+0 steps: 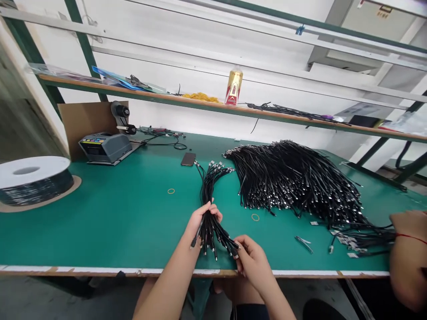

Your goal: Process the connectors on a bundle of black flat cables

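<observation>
My left hand [203, 218] is closed around the middle of a bundle of black cables [207, 189], just above the green tabletop. Silver-tipped ends fan out toward me below the grip, while the other ends with pale metal connectors spread on the table beyond it. At the right side of the fan, my right hand [249, 257] pinches a few cable ends between thumb and fingers. One rubber band [255, 217] lies right of the bundle and another rubber band [171, 191] lies left of it. A dark phone [188, 159] rests by the far connectors.
A large heap of black cables [287, 178] covers the right side, with tweezers [304, 244] in front. A co-worker's arm [408, 258] reaches in at the right edge. On the left stand a cable spool [33, 182] and a grey tape dispenser [106, 146]. A shelf [160, 96] spans the back.
</observation>
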`<state>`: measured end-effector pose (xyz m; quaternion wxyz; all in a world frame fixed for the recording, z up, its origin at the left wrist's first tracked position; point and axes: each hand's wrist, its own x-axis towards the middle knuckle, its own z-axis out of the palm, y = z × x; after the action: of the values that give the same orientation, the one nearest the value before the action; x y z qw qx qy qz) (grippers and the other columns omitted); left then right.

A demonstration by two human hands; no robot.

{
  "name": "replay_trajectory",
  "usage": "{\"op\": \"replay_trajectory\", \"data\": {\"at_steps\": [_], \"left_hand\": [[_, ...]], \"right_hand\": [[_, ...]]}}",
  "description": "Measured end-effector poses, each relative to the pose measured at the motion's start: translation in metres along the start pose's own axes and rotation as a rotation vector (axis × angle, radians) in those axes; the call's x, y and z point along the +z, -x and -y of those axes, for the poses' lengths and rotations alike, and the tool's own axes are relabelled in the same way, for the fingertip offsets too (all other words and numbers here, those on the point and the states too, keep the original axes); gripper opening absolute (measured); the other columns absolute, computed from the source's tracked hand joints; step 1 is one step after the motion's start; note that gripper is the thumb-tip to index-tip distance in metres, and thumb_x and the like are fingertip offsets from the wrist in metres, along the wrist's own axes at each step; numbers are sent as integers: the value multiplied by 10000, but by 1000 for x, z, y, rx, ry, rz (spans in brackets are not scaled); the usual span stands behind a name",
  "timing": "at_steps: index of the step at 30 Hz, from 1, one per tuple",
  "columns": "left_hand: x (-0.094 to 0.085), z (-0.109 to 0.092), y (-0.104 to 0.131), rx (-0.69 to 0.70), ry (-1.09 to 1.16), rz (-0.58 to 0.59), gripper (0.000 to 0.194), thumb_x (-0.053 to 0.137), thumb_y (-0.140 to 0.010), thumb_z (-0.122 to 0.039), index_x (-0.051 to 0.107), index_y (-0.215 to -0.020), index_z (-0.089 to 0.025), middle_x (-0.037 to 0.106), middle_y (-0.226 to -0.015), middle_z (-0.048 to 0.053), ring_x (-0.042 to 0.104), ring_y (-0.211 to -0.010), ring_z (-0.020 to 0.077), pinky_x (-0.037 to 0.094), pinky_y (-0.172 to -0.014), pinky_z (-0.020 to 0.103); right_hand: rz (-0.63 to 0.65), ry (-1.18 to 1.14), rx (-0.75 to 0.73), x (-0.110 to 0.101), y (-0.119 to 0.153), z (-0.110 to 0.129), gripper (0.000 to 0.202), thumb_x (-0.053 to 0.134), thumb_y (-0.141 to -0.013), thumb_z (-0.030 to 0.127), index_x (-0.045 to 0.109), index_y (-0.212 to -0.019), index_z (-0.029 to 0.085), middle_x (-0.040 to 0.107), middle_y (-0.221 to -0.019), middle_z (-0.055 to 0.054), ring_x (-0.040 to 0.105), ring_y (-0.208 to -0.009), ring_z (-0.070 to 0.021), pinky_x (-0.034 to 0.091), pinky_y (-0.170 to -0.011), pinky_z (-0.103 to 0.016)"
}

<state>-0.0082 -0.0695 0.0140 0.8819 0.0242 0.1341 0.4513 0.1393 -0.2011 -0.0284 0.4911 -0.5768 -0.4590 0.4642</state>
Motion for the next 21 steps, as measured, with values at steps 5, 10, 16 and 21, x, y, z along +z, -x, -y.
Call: {"op": "replay_trajectory", "data": {"at_steps": [5, 10, 16, 21], "left_hand": [[-5, -5, -4, -21, -91, -56, 126, 500, -1003, -139, 612, -953, -113, 414, -573, -90, 397, -386, 32, 410, -400, 132], [-10, 5, -8, 7, -281, -156, 110, 531, -928, -13, 583, -918, -110, 702, -824, 61, 718, -717, 147, 633, -712, 293], [-13, 16, 8, -87, -554, -149, 263, 676, -773, 38, 542, -915, -138, 684, -1241, 237, 708, -1076, 379, 616, -845, 558], [-13, 12, 22, -165, -722, -142, 357, 802, -730, -97, 543, -972, -141, 645, -1319, 247, 709, -1037, 436, 647, -736, 502]], "right_hand": [[88, -53, 8, -7, -1, 5, 390, 653, -860, 553, 640, -941, 172, 600, -677, 24, 482, -434, -78, 345, -380, -182], [-2, -190, 10, -12, -6, 2, 386, 701, -832, 536, 623, -888, 162, 603, -628, 27, 450, -410, -65, 323, -387, -177], [-260, -355, -74, -15, -18, -4, 425, 738, -790, 569, 577, -855, 181, 585, -624, 31, 429, -437, -64, 331, -422, -191], [-386, -403, -137, -11, -17, -3, 454, 745, -763, 597, 567, -887, 198, 579, -674, 21, 447, -479, -79, 341, -428, -202]]}}
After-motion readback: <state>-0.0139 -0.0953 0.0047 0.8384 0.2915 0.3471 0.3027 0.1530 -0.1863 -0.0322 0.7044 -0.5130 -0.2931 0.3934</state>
